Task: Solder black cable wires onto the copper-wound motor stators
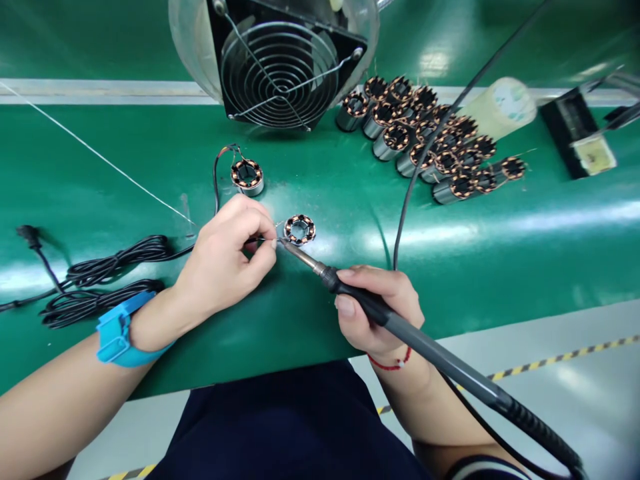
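Over the green bench mat (100, 173), my left hand (225, 257) pinches a thin wire (263, 239) up against a copper-wound stator (299, 230) on the mat — fingertips just short of its rim — while my right hand (373, 307) grips a soldering iron (425, 340) penwise, tip just beside the stator.

The left hand (225, 257) hides what it pinches; the soldering iron's tip (282, 242) blurs against the stator (305, 230).

Blue wrist strap (117, 331) on left wrist (155, 325); thin red beaded cord (393, 363) on right wrist (403, 390); dark navy garment (280, 427) lower centre; dark cuff, white stripe (483, 470), lower right.
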The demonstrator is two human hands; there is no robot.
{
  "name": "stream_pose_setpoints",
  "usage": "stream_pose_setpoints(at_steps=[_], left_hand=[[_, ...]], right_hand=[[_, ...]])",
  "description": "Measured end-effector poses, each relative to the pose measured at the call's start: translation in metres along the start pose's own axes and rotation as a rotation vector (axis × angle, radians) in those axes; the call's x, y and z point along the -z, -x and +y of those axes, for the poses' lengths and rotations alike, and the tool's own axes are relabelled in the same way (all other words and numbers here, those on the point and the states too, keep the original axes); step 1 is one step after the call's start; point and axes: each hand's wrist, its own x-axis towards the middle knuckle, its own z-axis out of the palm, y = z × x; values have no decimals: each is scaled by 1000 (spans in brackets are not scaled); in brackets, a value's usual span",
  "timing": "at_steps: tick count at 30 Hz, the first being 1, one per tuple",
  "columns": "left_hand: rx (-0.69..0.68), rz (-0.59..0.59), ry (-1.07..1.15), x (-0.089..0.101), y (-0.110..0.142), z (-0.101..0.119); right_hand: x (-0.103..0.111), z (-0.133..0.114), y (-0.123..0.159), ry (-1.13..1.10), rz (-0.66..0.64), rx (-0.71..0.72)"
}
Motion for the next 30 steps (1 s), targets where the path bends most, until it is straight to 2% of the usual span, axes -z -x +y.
stream_pose_setpoints(at_steps=[13, 19, 22, 26, 30], left_hand=[[13, 3, 2, 0, 0, 1], [26, 8, -23, 0, 0, 1], [-1, 7, -21, 0, 0, 0], [-19, 1, -29, 0, 0, -2], [-18, 3, -56, 1, 0, -2]], right_hand=[[2, 2, 4, 0, -12, -35], [2, 6, 1, 67, -44, -32], [1, 1, -7, 113, -152, -43], [5, -7, -27, 73, -323, -132], [4, -6, -50, 206, -540, -166]])
